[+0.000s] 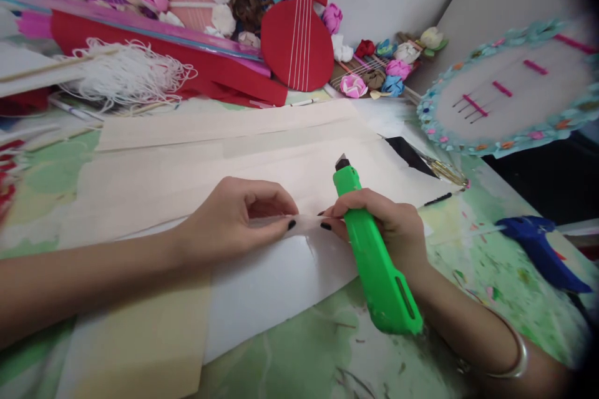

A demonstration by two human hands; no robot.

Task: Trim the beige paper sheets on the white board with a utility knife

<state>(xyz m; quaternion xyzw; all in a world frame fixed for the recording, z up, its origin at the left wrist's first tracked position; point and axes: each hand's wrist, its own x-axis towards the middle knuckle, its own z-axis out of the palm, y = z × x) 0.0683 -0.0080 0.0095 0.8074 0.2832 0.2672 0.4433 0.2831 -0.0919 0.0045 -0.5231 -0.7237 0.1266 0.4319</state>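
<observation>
At this moment you are, as I judge it, working on the edge of the white sheet, which lies before you on the green patterned table, on the near side of the pale sheets. Your left hand has its thumb and index finger pressed together on this edge. Your right hand is closed around the green cutter, while its fingertips meet the same edge, near the left ones; whether they firmly pinch it, I cannot tell with certainty. The blade shows at the tip and points away from you, over the pale sheets. The next move seems to call for small, even work of the fingertips along the edge, with the cutter kept quiet in the hand. Please be careful in turning the right wrist, because the blade could then scratch the paper under it.
</observation>
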